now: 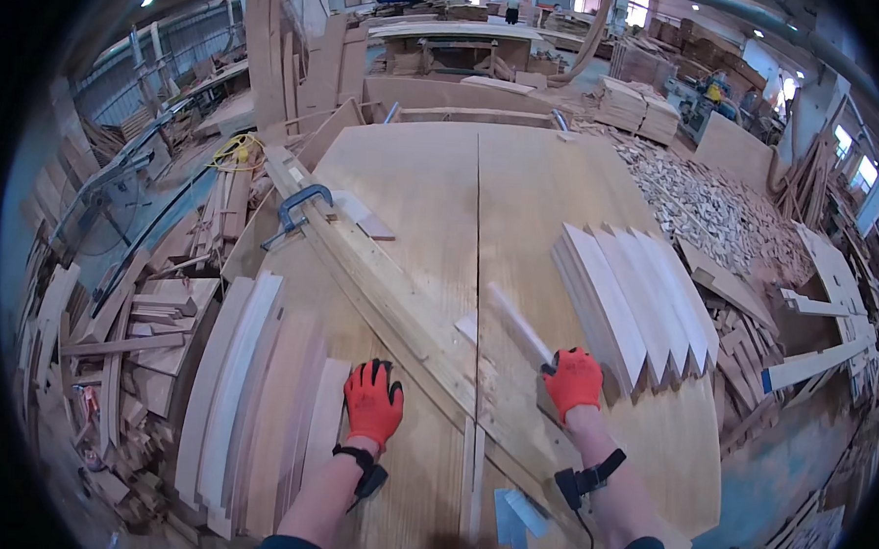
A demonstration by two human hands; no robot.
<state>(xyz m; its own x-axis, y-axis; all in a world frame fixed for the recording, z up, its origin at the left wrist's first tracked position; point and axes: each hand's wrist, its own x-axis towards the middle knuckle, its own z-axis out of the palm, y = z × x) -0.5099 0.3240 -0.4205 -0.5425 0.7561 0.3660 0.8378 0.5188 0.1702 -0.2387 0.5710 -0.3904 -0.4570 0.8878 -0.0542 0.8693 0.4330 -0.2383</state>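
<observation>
Wood offcuts (708,198) lie heaped beyond your bench (415,170), where a blue clamp (290,209) grips a diagonal plank (389,297). Your right hand (572,380) has its fingers curled round the near end of a pale strip (518,319), which lies between the plank and the pointed boards (634,303). Your left hand (373,399) is palm down, fingers slightly spread, beside the curved boards (248,394); whether it touches them, you can't tell.

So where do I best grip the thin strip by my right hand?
Probably the near end of the thin strip, coming from the near right: it slants away to the far left, with that end at your right hand, and looks narrow enough to pinch.
</observation>
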